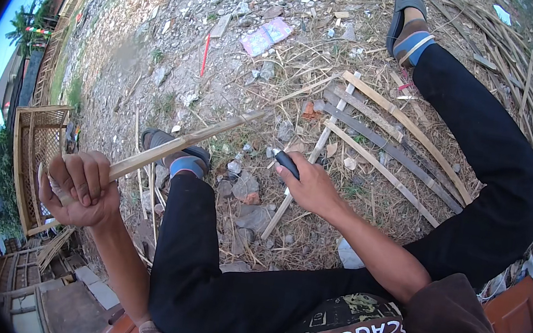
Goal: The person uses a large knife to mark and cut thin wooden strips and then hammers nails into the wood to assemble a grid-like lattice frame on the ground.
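Observation:
On the left, my left hand (83,186) is closed in a fist around the near end of a long bamboo strip (194,138). The strip slants up and away to the right, over the ground between my legs. My right hand (314,184) grips a short black handle (288,164) with a metal collar at its front end. Any blade beyond the collar is too thin or blurred to make out. The handle is close to the strip's far part but looks apart from it. Below that hand, a pale flat stick (315,154) lies on the ground.
Several split bamboo strips (389,155) lie side by side before my right leg (481,125). Stones (246,187) and dry straw cover the ground. A pink and blue wrapper (267,36) lies farther off. More bamboo lengths (507,69) are heaped at upper right; a lattice frame (36,160) stands left.

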### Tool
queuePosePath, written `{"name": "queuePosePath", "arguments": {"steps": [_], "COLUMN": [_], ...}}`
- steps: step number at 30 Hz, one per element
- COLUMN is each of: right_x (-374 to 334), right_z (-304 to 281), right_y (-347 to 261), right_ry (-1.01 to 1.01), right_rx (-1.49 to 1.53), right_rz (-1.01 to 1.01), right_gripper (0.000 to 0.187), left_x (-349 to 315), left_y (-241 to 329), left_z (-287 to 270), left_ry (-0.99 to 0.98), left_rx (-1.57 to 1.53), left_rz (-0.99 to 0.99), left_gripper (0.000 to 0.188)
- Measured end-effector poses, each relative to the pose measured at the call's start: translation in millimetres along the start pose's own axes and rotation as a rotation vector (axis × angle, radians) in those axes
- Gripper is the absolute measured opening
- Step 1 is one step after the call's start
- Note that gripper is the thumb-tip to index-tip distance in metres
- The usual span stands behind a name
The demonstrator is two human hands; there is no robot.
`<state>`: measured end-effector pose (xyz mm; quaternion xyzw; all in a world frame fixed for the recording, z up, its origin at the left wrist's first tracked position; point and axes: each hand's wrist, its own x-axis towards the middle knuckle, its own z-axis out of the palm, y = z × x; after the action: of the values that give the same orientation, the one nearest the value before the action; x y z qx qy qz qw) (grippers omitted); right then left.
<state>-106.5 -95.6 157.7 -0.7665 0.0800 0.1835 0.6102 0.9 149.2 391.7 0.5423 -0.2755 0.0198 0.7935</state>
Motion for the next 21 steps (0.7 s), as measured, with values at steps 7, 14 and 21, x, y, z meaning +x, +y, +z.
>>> {"name": "queuePosePath", "arguments": {"steps": [7,14,21], "right_x": [-18,-9,-20], "right_z": [13,11,6], "right_y": [-71,-61,-103], "right_ry": [0.016,-0.030,0.009], "right_rx": [0.099,0.088,0.083], "right_rz": [-0.503,-0.313,-0.554], "right_gripper": [0.031,0.031,0.031], "left_x": [0,1,3], "left_y": [0,0,-2], "left_z": [5,13,17], "left_ry": [-0.216,-0.175,-0.189], "left_rx": [-0.015,-0.011,-0.053], "left_rz": [-0.031,-0.026,-0.064], "left_gripper": [0.055,0.064,0.069]}}
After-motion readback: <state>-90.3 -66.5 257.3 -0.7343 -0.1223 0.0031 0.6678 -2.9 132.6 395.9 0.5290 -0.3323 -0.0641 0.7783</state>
